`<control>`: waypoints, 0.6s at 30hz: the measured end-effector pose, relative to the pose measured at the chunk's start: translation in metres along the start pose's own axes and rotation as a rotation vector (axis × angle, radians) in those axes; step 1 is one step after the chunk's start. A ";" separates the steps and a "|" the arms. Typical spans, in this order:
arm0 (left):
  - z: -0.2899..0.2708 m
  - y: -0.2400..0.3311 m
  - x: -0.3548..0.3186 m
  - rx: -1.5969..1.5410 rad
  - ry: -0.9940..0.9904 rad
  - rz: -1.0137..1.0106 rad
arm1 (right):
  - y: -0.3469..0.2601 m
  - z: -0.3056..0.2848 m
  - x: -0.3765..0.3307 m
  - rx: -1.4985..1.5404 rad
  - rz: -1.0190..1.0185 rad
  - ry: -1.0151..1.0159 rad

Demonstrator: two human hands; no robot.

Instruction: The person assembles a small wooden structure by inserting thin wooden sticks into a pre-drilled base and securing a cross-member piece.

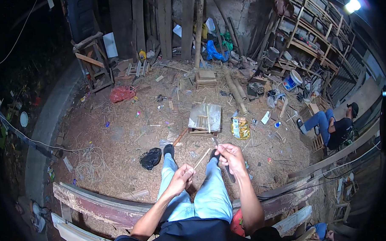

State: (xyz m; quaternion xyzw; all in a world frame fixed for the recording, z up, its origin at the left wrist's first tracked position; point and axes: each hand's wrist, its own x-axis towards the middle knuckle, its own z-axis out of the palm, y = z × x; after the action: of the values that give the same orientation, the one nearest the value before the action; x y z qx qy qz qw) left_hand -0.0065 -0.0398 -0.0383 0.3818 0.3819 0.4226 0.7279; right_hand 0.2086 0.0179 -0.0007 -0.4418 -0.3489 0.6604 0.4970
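Left hand (181, 178) pinches the near end of a thin pale wooden stick (201, 159); its long axis runs up-right from that grip toward the right hand (230, 155), clenched on a dark-handled knife (230, 172) at the far end.

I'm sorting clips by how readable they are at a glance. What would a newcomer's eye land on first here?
First the two bare hands at centre: the left hand pinches a thin wooden stick, while the right hand grips a dark-handled blade above pale blue jeans. Next, the shavings-strewn floor with a small wooden block just ahead, and a seated person at right.
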 end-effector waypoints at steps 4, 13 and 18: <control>0.000 0.003 0.003 -0.080 -0.007 -0.030 | 0.004 0.028 -0.019 -0.223 -0.005 -0.125; 0.011 0.001 0.002 -0.050 -0.049 0.000 | 0.026 0.029 -0.017 -0.117 0.053 -0.224; 0.012 0.012 -0.004 -0.061 -0.064 -0.049 | 0.009 0.013 -0.005 -0.037 0.023 -0.128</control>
State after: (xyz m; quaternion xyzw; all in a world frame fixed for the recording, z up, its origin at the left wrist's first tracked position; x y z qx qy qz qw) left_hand -0.0010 -0.0416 -0.0219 0.3634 0.3548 0.4037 0.7610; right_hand 0.1941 0.0105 -0.0033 -0.4118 -0.3871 0.6862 0.4580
